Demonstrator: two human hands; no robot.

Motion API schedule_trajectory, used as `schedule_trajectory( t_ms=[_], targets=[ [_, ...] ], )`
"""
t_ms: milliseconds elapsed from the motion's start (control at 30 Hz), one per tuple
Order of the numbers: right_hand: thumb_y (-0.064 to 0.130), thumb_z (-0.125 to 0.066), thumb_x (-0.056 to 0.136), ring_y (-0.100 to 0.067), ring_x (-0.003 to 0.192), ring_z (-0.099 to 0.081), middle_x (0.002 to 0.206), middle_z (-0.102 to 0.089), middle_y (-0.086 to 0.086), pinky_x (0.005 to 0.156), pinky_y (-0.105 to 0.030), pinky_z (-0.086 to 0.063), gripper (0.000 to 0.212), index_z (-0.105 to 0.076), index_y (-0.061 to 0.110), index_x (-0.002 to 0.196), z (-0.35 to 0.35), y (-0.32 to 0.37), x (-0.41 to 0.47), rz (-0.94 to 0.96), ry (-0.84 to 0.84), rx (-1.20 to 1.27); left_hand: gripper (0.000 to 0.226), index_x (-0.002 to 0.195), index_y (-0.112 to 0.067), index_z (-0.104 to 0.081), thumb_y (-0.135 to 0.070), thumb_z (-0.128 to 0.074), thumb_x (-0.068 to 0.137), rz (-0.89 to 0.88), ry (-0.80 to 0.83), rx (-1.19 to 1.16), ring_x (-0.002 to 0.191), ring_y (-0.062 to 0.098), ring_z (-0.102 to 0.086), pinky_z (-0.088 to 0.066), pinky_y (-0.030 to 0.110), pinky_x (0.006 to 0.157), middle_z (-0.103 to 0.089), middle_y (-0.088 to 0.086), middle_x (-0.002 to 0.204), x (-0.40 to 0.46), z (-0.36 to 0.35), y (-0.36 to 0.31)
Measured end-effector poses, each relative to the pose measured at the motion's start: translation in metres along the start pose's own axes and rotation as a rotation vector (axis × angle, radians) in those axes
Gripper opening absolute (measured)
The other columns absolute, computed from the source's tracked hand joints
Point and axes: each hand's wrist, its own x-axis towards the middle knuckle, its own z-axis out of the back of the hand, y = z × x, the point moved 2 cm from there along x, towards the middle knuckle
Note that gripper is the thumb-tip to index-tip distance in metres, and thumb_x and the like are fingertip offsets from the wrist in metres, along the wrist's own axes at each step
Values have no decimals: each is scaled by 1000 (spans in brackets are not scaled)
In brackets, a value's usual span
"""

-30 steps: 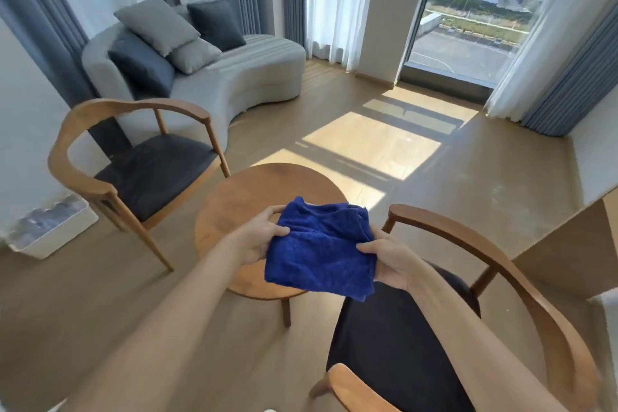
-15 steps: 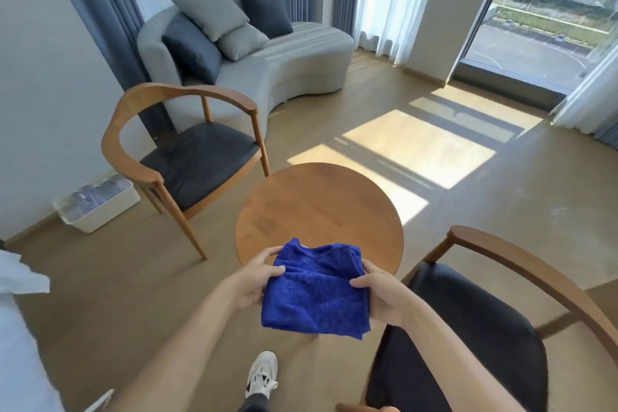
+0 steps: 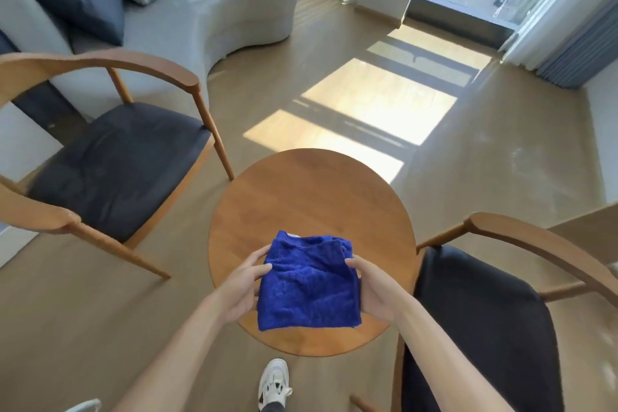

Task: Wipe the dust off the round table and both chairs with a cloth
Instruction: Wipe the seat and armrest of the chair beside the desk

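Your left hand (image 3: pixel 242 288) and right hand (image 3: pixel 378 291) each grip a side edge of the folded blue cloth (image 3: pixel 309 284), thumbs on top, holding it over the near part of the round surface (image 3: pixel 311 197). One chair (image 3: pixel 110 157) stands to the left, the other (image 3: pixel 501 311) to the right. A sofa (image 3: pixel 200 17) sits behind.

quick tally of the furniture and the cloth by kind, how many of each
chairs: 2, left chair and right chair
round table: 1
sofa: 1
blue cloth: 1, held by the left hand and right hand
total: 5
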Motion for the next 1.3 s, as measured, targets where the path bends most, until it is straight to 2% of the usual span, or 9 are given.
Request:
schedule_trajectory(
  t_ms=[333,533,633,733,933,1000,1067,1133,1300],
  targets=[
    [39,-46,94,-34,119,-59,119,-65,-13,106,-49,-40,42,-64,12,121,6,10,61,-63,-151,33,37,132,-41,-50,-26,-49,98,51,33,-17,109,22,-65,-55,35,75,-66,-4,123,58,15,-25],
    [42,-47,91,-28,99,-61,105,-63,-9,89,-42,-45,38,-66,16,110,13,15,84,-63,-179,-22,39,134,-42,-48,-26,-48,98,70,23,13,110,23,-63,-54,37,83,-65,-4,124,87,14,-30],
    [43,-45,94,-31,104,-62,110,-66,-12,99,-47,-45,46,-65,10,119,22,12,98,-72,-199,-15,39,133,-43,-48,-27,-48,98,70,19,17,109,23,-64,-54,38,82,-65,-6,122,102,15,-28],
    [43,-44,94,-28,99,-61,106,-66,-10,90,-43,-46,46,-64,9,118,28,8,110,-79,-198,-19,39,135,-43,-47,-27,-48,99,76,22,16,110,23,-64,-54,39,84,-66,-7,121,115,17,-23],
    [43,-46,93,-24,92,-59,98,-63,-6,82,-38,-45,43,-66,12,115,38,1,127,-69,-211,-42,36,127,-45,-51,-24,-48,98,59,49,4,106,20,-67,-53,39,84,-68,-11,119,137,26,-14],
    [40,-47,94,-22,91,-65,98,-69,0,82,-36,-50,33,-70,25,111,40,0,129,-62,-244,-70,35,124,-40,-54,-18,-49,96,26,-12,49,105,16,-66,-52,36,80,-67,-8,121,145,27,-11],
    [30,-46,95,-10,91,-65,104,-69,8,78,-27,-50,23,-66,38,103,40,4,130,-29,-334,-189,36,120,-33,-55,-9,-51,93,-53,-186,228,106,11,-61,-48,30,79,-61,-3,128,154,30,-6],
    [21,-46,97,1,96,-57,116,-59,10,77,-20,-44,24,-57,35,114,45,0,134,31,-453,-369,42,127,-27,-53,-7,-53,90,-184,-343,557,119,13,-50,-41,27,94,-50,-1,138,161,33,0],
    [38,-45,97,-16,148,-8,161,-8,2,119,-30,-14,58,-25,30,151,45,-27,147,263,-517,-1186,61,146,-26,-38,-26,-59,89,-578,-236,1432,147,19,-15,-18,33,117,-19,-2,159,159,15,22]
  ],
)
